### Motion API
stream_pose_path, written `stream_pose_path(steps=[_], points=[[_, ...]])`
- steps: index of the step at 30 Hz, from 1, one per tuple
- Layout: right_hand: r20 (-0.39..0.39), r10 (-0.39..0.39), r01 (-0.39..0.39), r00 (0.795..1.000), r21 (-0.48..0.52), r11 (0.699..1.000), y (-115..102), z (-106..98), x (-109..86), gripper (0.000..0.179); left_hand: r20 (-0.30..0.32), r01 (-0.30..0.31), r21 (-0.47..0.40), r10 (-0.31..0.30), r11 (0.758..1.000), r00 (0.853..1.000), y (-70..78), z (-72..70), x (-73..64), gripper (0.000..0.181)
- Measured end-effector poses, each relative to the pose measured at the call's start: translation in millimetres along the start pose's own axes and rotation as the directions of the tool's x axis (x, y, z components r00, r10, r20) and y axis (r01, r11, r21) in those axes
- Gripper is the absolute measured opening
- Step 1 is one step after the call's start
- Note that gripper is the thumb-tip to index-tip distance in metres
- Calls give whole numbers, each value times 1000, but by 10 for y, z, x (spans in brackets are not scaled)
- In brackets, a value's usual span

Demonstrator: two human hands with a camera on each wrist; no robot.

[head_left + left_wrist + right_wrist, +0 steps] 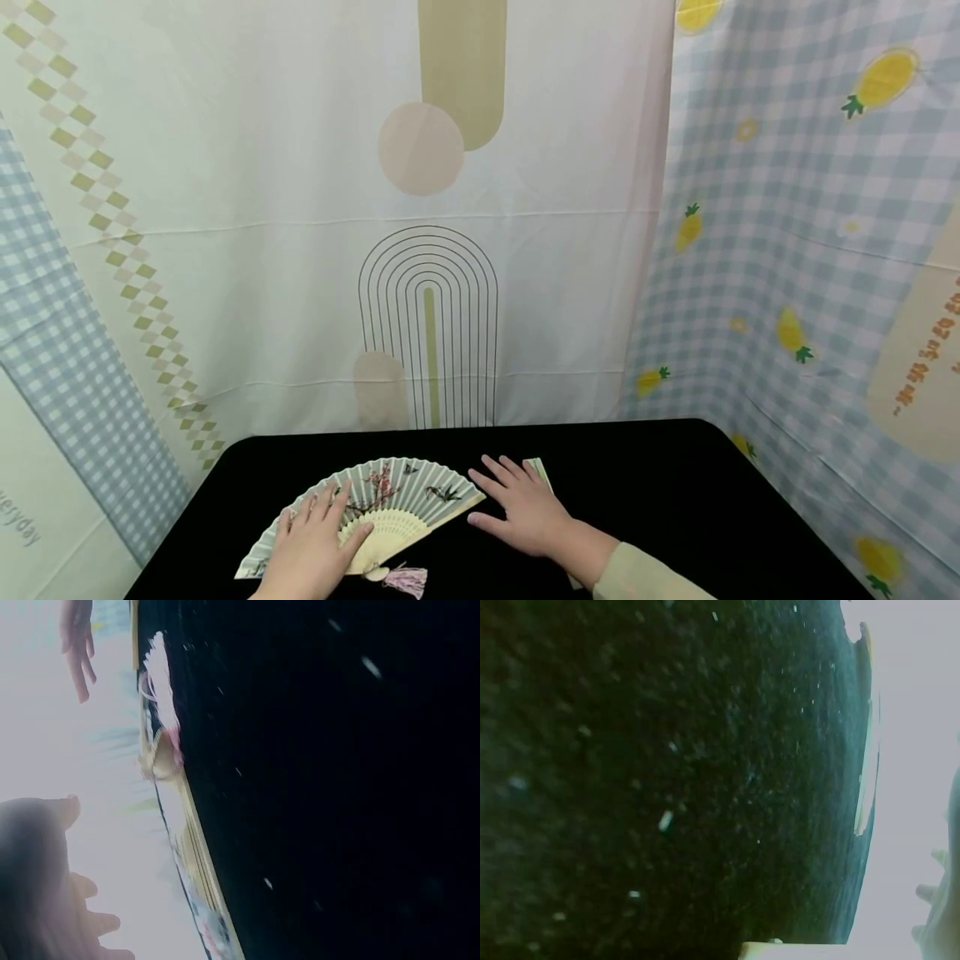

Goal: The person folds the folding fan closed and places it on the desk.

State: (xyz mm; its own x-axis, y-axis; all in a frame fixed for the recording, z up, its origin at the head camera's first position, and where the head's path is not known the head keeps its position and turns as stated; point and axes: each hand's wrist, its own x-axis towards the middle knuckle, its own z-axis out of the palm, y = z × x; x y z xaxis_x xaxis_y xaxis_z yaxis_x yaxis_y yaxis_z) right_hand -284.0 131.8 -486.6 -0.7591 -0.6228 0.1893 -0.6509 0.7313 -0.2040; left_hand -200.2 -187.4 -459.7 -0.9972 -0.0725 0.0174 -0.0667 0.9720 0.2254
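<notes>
A folding fan (401,525) lies spread on the black table, its pale leaf painted with blossoms, dark leaves and a butterfly. From its pivot hangs a pink-lilac tassel (406,581), which the left wrist view shows too (161,682). My left hand (315,533) is over the fan's left part, fingers extended and thumb toward the ribs. Just beyond the fan's right tip, my right hand (528,512) is spread with straight fingers. Under that hand and wrist runs a long, narrow, pale object (538,468), mostly hidden; its edge also enters the right wrist view (795,951).
The black-covered table (645,475) has rounded far corners. Behind it hangs a pale curtain (300,317) with arch and circle prints. To the right is a blue-checked curtain (787,250) with pineapples, close to the table's side.
</notes>
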Motion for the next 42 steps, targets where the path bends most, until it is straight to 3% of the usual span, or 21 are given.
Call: stream_pose_path(steps=[6,24,42], points=[[55,42,-43,998,14,999,100,54,116,65,5,37,7,-37,999,999,-154,-2,9,90],[84,93,-89,992,-56,994,168,160,323,71,98,118,26,-120,993,988,-641,-64,57,103],[104,110,-97,989,-119,988,114,249,398,72,251,182,24,-182,983,951,-1181,-27,110,114]])
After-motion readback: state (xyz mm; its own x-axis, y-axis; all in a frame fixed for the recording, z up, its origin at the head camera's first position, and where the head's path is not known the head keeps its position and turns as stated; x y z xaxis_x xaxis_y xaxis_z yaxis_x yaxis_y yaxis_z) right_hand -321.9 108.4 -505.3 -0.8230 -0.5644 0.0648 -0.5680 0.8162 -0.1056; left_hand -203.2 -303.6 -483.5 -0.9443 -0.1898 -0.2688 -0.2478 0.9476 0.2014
